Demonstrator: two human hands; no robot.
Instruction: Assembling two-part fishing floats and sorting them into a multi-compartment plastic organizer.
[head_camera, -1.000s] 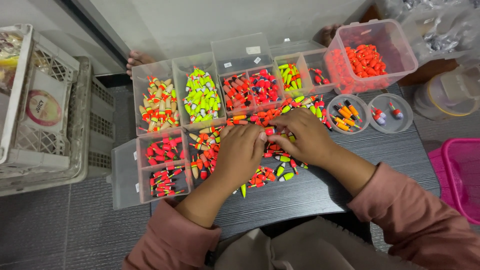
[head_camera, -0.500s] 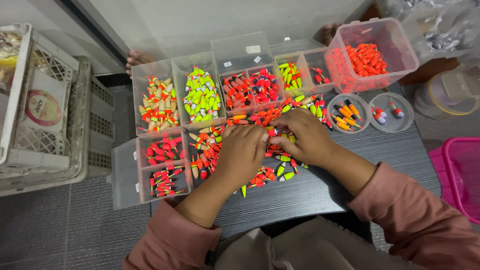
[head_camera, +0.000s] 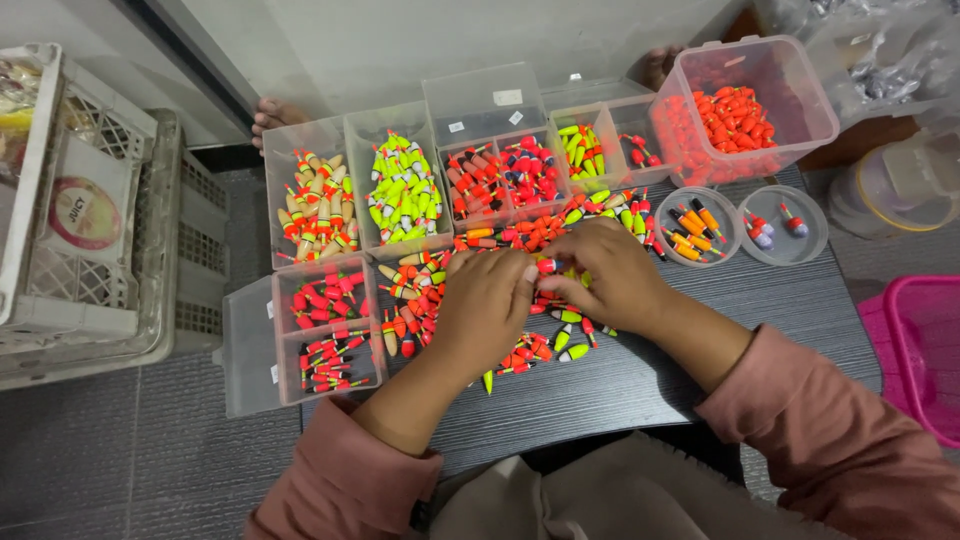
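Centrally, both hands down on a loose heap of small fishing floats (head_camera: 500, 245) spread across the dark tabletop (head_camera: 640, 380). Left hand (head_camera: 487, 305) palm-down, fingers curled over the heap's middle, fingertips meeting the right hand (head_camera: 608, 272) over one small red-tipped float (head_camera: 546, 266); grip of each narrow, pinching at that float, though which fingers truly clamp it cannot be told. More floats strewn just below the hands, green, yellow and orange, a few lying close to the tabletop's near edge. Beyond the heap, a row of clear compartment boxes: one with tan-and-orange floats (head_camera: 315, 205), one with yellow-green floats (head_camera: 403, 190), a divided one with red floats (head_camera: 505, 175), another with mixed green and red (head_camera: 600, 150). At far right, a larger clear tub (head_camera: 800, 95) of orange floats, standing at the tabletop's back corner. Beside it, two round clear dishes (head_camera: 745, 205) holding a few floats each. Left of the heap, a divided box of red floats (head_camera: 325, 335) overhanging the tabletop's left edge. Open dark surface only to the right front, between the right forearm and the round dishes. Off the tabletop, white plastic crates (head_camera: 90, 300) on the floor to the left, a pink basket (head_camera: 925, 350) to the right. Pink sleeves (head_camera: 830, 440) on both arms.
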